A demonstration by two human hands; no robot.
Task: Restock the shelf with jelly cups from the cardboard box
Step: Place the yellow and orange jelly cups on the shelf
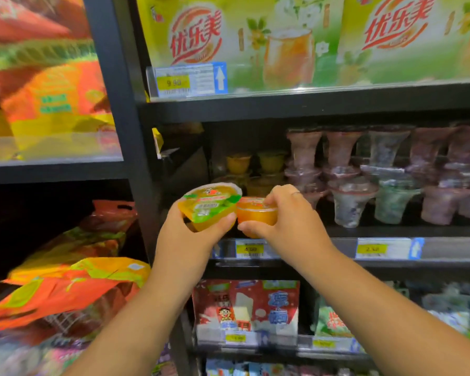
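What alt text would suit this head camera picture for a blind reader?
A person's left hand grips a yellow jelly cup, tilted toward the camera, and the right hand holds an orange jelly cup beside it, before a dark shop shelf. Deeper on that shelf sit more yellow cups, with stacked purplish cups to their right.

Bright upper shelves, dim recesses below; motion blur and wide-angle bending at edges.

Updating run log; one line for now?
left hand grips yellow jelly cup | right hand grips orange jelly cup | both before shelf
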